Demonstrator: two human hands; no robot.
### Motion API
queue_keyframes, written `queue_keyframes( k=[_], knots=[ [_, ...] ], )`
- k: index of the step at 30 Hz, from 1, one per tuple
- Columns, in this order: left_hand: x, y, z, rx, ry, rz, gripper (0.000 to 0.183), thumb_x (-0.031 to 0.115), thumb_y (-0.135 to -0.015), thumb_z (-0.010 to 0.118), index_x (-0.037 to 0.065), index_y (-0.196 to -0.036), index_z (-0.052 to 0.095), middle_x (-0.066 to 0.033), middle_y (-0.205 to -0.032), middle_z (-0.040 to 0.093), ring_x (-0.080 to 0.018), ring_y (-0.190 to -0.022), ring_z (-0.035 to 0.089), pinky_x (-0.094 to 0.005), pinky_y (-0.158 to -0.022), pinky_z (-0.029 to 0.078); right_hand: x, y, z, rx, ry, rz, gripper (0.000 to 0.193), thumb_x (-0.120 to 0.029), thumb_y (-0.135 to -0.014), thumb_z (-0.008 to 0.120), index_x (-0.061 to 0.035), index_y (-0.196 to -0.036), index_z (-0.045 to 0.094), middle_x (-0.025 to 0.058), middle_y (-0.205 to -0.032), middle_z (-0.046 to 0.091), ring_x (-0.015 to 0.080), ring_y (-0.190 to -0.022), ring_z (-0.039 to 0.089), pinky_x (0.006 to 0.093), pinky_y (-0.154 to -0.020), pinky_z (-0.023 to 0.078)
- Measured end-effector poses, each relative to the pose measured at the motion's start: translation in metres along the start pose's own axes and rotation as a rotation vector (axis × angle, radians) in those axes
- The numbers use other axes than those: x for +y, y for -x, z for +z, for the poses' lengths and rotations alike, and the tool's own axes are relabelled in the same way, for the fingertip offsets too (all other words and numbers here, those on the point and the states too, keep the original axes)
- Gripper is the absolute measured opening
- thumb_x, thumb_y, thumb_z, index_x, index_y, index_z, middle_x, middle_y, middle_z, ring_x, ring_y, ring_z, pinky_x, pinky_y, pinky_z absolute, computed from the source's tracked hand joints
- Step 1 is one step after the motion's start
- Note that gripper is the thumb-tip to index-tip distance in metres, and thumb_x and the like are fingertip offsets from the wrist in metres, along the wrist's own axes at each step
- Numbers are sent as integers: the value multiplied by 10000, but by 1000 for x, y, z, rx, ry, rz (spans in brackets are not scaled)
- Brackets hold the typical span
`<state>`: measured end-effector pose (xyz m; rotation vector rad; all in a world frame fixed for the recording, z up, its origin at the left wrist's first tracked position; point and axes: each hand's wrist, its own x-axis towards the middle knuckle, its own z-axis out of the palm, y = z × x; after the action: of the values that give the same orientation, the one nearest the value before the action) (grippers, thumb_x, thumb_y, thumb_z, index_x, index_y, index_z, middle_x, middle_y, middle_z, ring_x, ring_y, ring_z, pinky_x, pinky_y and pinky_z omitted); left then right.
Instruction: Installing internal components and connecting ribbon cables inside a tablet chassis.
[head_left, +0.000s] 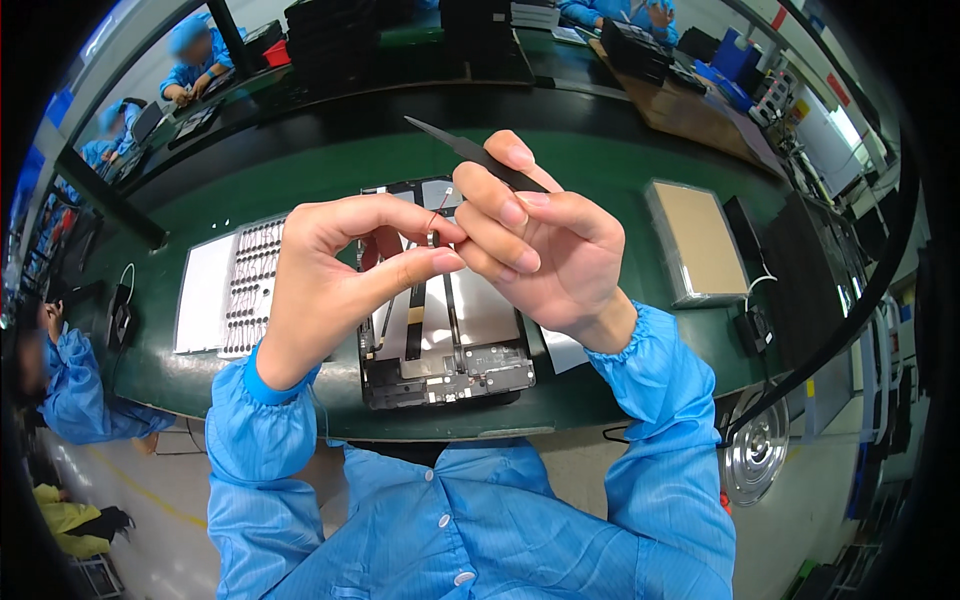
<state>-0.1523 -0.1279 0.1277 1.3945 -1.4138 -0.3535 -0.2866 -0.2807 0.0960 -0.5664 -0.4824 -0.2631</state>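
Observation:
Between the thumb and index finger of my left hand (335, 265) is a small round metal-edged part (433, 239) with a thin red wire. The wire runs up to a tiny pale connector. My right hand (560, 245) is closed around black tweezers (455, 143), whose tip points up and to the left. Its fingertips meet those of my left hand at the small part. Under both hands lies an opened tablet-like device (480, 372), with dark boards along its near edge and black strips across a pale interior. My hands hide much of it.
Left of the device lies a white sheet (255, 285) with rows of small black wired parts. A brown-topped flat stack (700, 242) sits at the right, near a small black box (752, 328) with a cable. Dark stacks stand at the back of the green table (590, 395). People in blue work nearby.

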Motion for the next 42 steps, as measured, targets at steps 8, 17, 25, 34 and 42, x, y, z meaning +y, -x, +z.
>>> queue_keyframes(
  k=[8,17,25,34,42],
  knots=[
    [-3,-4,1,26,18,-15,113,95,-795,819,51,-887,772,-9,-821,742,-26,-617,552,-187,-511,358,0,-1,-6,20,43,11,193,-121,-930,508,-144,-1091,403,34,-866,463,109,-620,470,267,-581,401],
    [-21,-18,5,184,-53,287,239,29,-747,837,75,-978,793,-18,-820,698,-41,-641,534,-185,-514,356,-3,-1,-5,124,764,-200,368,-24,-901,703,-119,-1101,409,47,-980,592,62,-835,601,210,-651,494],
    [-28,-17,7,139,-12,336,282,59,-703,879,103,-971,802,5,-831,657,-29,-624,481,-180,-497,336,-3,1,-5,127,750,-169,343,-33,-902,705,-106,-1085,424,45,-973,607,59,-803,608,210,-639,493],
    [-37,-26,5,140,-71,367,334,63,-694,877,125,-1014,805,16,-826,626,-37,-616,449,-195,-496,320,-7,-3,-14,177,728,-56,308,-127,-917,728,-85,-1069,463,56,-948,670,74,-754,620,207,-614,468],
    [-52,-30,2,103,-89,338,339,90,-673,886,135,-1000,810,29,-807,582,-50,-656,457,-206,-517,290,-6,-4,-23,217,765,-43,338,-178,-895,764,-93,-1058,481,49,-898,696,80,-702,627,204,-585,422]
  ],
)
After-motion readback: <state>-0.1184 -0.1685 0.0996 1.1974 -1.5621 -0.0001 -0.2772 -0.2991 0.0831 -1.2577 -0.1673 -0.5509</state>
